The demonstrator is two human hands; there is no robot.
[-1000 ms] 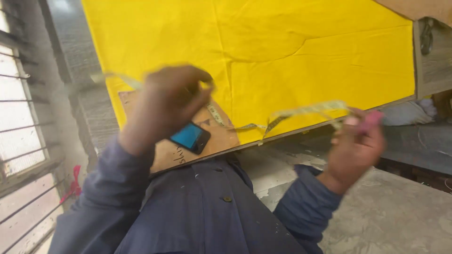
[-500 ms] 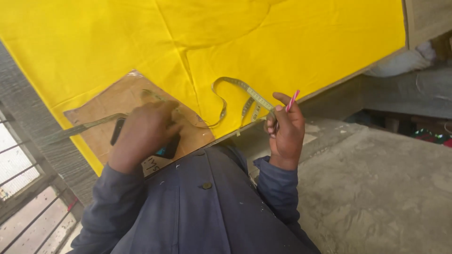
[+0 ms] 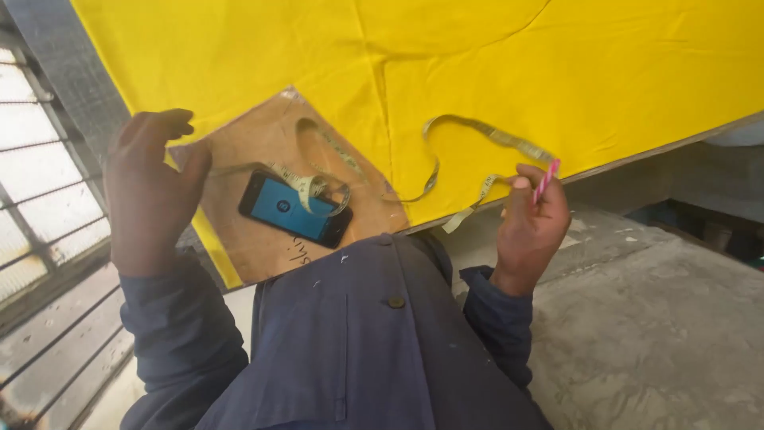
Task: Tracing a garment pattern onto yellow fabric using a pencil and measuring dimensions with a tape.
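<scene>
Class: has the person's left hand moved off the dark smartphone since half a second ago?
Yes. The left hand has lifted away leftward, uncovering the dark smartphone on the brown cardboard.

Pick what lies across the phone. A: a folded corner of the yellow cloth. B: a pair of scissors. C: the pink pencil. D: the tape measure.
D: a curl of the tape measure rests over the phone on the brown board, while the pink pencil is in the right hand, away from it.

Right hand [image 3: 531, 225] gripping pink pencil [image 3: 546, 181]
</scene>
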